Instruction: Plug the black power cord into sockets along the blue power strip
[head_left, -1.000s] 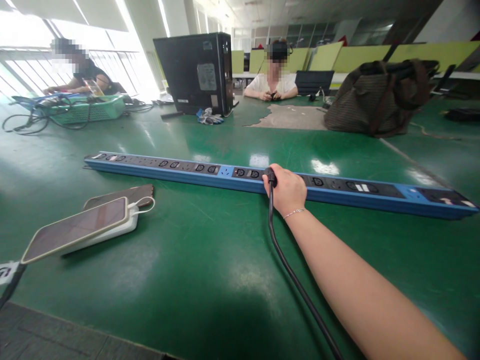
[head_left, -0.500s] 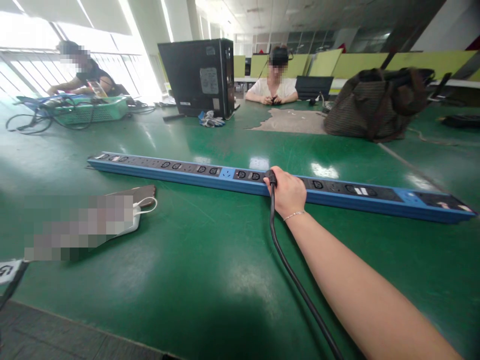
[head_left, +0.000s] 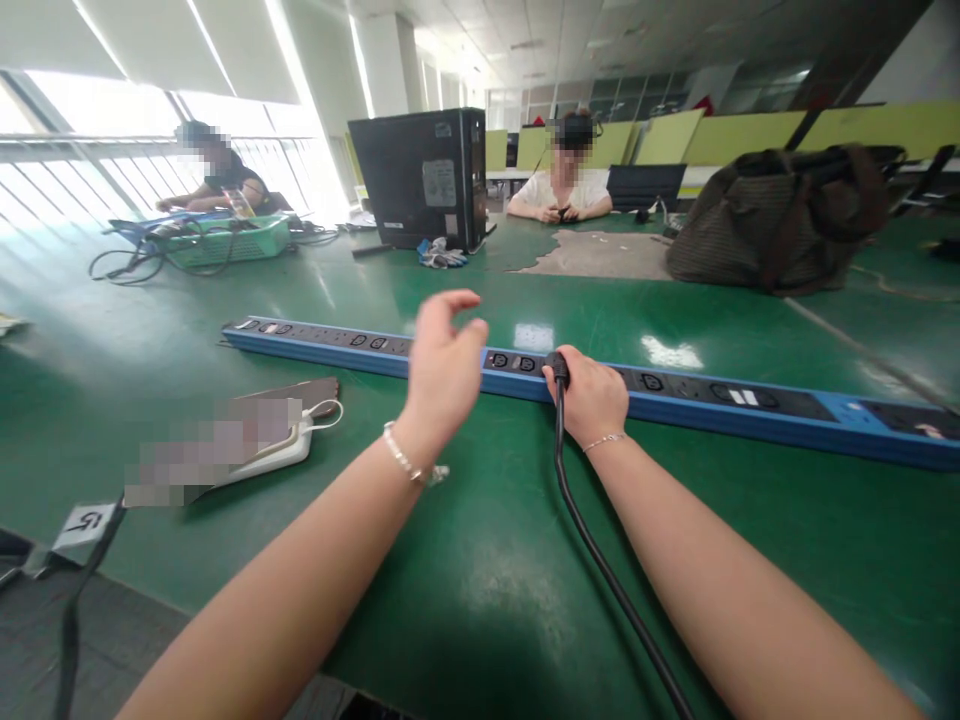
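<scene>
A long blue power strip [head_left: 697, 408] with black sockets lies across the green table. My right hand [head_left: 596, 395] is closed around a black power plug [head_left: 559, 367] at the strip's socket face; whether the plug is fully seated I cannot tell. From the plug a thick black cable [head_left: 568, 500] runs down toward me. My left hand [head_left: 446, 365] hovers over the middle of the strip, slightly blurred, with thumb and fingers apart and nothing between them. It hides part of the sockets, including the spot left of the plug.
A white extension socket [head_left: 281, 447] with a phone-like flat item lies at left. Behind stand a black computer case [head_left: 412, 180], gloves [head_left: 441, 254], a green basket [head_left: 259, 240] and a brown bag [head_left: 750, 225]. Two other people sit across the table [head_left: 420, 620].
My left hand has come into view and risen over the strip. My right hand stays on the plug. The whole scene has shifted slightly right and down in view.
</scene>
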